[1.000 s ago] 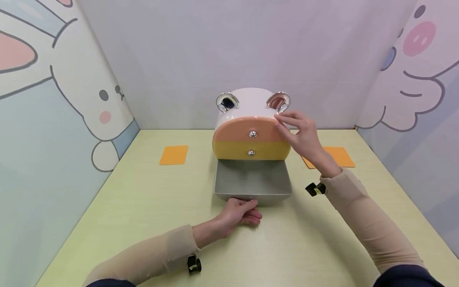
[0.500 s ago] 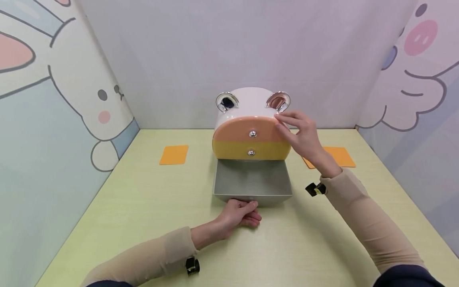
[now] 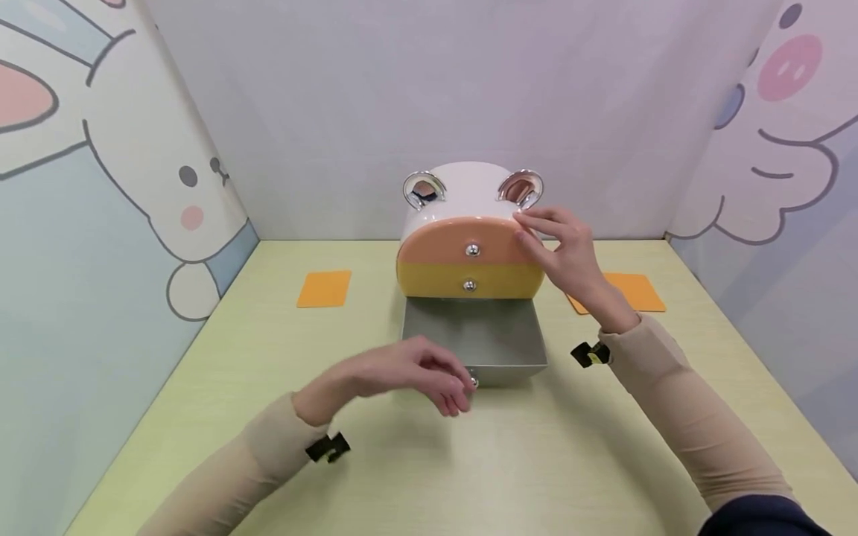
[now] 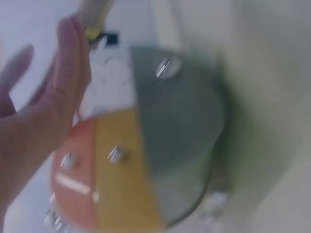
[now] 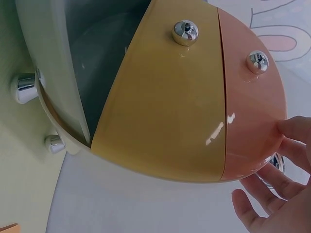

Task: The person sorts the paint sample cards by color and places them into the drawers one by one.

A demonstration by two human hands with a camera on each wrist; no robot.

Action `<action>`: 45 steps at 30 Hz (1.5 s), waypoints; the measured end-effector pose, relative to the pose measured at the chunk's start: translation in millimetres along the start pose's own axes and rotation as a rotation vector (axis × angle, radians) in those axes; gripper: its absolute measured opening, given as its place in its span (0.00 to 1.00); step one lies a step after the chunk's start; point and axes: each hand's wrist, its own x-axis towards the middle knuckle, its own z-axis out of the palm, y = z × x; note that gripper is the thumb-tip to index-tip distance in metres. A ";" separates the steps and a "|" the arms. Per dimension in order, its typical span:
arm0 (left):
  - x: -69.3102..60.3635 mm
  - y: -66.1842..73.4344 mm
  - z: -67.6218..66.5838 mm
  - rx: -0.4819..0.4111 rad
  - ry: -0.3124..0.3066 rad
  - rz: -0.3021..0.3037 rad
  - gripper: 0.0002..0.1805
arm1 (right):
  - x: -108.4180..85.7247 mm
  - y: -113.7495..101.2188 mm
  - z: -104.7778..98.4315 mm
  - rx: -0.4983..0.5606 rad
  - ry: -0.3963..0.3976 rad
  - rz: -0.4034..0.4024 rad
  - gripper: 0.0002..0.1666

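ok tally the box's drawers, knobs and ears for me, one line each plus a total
Drawers: 3
Knobs: 3
Ears: 2
Total: 8

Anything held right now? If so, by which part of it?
Drawer cabinet, held at its upper right edge by the right grip. Left grip holds nothing.

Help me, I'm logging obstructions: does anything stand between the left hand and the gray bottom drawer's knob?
Nothing visible does: in the head view, the left hand hovers right beside the silver knob on the gray bottom drawer, with no object between.
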 end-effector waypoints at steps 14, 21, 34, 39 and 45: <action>-69.4 -66.2 -198.8 0.765 0.681 -0.242 0.33 | 0.8 -1.4 0.9 0.004 0.008 -0.001 0.18; -66.1 -106.6 -232.4 0.809 0.612 -0.375 0.41 | -1.7 -0.7 -0.9 -0.010 -0.008 0.017 0.19; -71.4 -115.1 -232.5 0.739 0.602 -0.530 0.41 | 0.2 -3.0 -1.8 -0.016 -0.023 -0.003 0.19; -66.6 -116.7 -224.4 0.865 0.671 -0.544 0.46 | -0.2 -3.2 -2.2 0.008 -0.017 -0.001 0.19; -68.4 -119.7 -225.4 0.836 0.647 -0.538 0.49 | -1.0 -3.0 -1.1 0.014 -0.015 0.000 0.19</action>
